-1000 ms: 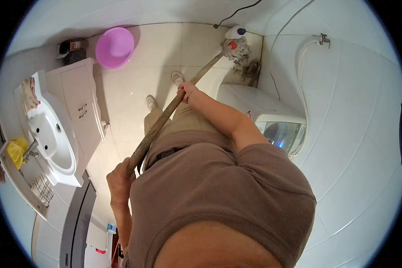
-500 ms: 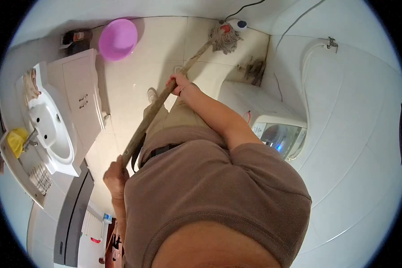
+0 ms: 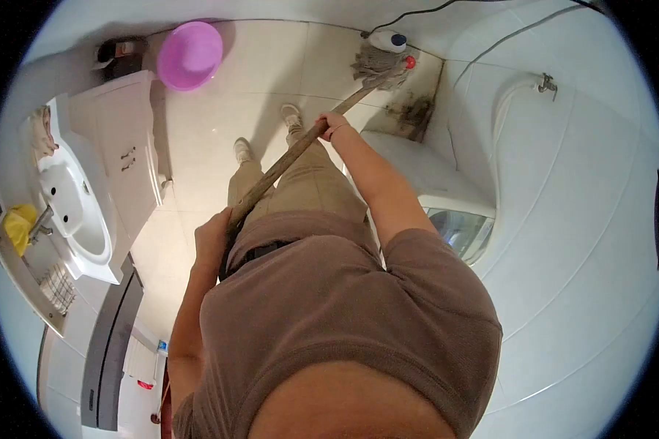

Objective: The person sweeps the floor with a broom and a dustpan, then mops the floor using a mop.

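Note:
I hold a string mop by its long wooden handle (image 3: 282, 163), which slants from my waist up to the right. My left hand (image 3: 214, 228) is closed round the upper end, close to my belt. Further down the handle my right hand (image 3: 332, 124) grips it, arm stretched out. The grey mop head (image 3: 377, 67) lies on the tiled floor near the far right corner, with a red piece (image 3: 410, 62) on its right side. Just beyond the strands is a white container with a dark blue cap (image 3: 397, 39).
A pink basin (image 3: 190, 56) stands by the far wall. To the left are a white washbasin (image 3: 77, 208) above a cabinet (image 3: 121, 139) and a yellow cloth (image 3: 20, 228). On the right sit a washing machine (image 3: 410, 164) and a wall tap (image 3: 547, 85) with a hose. Dark grime marks the corner floor.
The mop head has turned and shifted slightly right, its red piece now on the right. Both hands have moved right with the handle, the left one also further forward.

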Available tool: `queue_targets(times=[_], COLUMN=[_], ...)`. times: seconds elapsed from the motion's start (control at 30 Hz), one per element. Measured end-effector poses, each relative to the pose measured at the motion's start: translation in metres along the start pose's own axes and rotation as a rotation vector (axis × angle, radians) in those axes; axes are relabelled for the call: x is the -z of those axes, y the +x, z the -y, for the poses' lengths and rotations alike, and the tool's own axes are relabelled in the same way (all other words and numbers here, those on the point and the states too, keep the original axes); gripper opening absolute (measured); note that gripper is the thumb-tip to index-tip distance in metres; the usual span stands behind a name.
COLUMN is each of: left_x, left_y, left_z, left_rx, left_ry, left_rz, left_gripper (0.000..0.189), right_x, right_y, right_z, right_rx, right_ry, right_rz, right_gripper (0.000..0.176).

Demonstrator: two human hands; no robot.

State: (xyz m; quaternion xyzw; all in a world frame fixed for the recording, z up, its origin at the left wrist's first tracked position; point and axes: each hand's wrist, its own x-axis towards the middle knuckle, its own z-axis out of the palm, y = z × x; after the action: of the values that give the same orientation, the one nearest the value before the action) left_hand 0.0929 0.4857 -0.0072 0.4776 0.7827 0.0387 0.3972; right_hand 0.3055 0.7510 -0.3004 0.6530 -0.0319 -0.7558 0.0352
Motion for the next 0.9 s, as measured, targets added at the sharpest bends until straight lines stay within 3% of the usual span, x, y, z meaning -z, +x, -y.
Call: queue_targets(times=[0.07, 0.17, 0.23, 0.33, 0.4, 0.5, 0.63, 0.7, 0.83, 0.9], left_x=[0.009, 0.03, 0.029, 0.024, 0.026, 0.006, 0.043, 0.056, 0.058, 0.074], left_y=[0.017, 0.053, 0.086, 0.122, 0.128, 0.142, 0.147, 0.147, 0.134, 0.12], left_z=[-0.015, -0.047, -0.077, -0.13, -0.153, -0.124, -0.114, -0.114, -0.082, -0.068], left_rx=[-0.048, -0.11, -0.099, -0.069, -0.263, -0.276, -0.293, -0.279, -0.282, -0.141], left_ry=[0.01, 0.01, 0.095, 0.064, 0.336, 0.327, 0.274, 0.3, 0.229, 0.213], left_rz=[-0.016, 0.029, 0.143, 0.299, 0.262, 0.298, 0.323, 0.328, 0.295, 0.354], left_gripper=[0.035, 0.031, 0.03, 0.026, 0.022, 0.028, 0.026, 0.026, 0.025, 0.018], right_x=[0.001, 0.022, 0.057, 0.087, 0.092, 0.075, 0.077, 0.077, 0.057, 0.037], right_y=[0.0, -0.031, -0.041, -0.045, -0.053, -0.062, -0.024, -0.012, 0.004, 0.005], right_z=[0.014, 0.049, 0.077, 0.105, 0.114, 0.115, 0.103, 0.097, 0.074, 0.056], right_rx=[0.157, 0.283, 0.314, 0.303, 0.406, 0.351, 0.276, 0.233, 0.302, 0.188], right_ry=[0.235, -0.062, -0.081, -0.006, 0.167, 0.051, -0.031, 0.175, 0.023, 0.002], right_rz=[-0.14, -0.106, -0.054, -0.216, -0.308, -0.328, -0.319, -0.282, -0.333, -0.256], right_gripper=[0.014, 0.019, 0.024, 0.025, 0.026, 0.025, 0.02, 0.021, 0.03, 0.025])
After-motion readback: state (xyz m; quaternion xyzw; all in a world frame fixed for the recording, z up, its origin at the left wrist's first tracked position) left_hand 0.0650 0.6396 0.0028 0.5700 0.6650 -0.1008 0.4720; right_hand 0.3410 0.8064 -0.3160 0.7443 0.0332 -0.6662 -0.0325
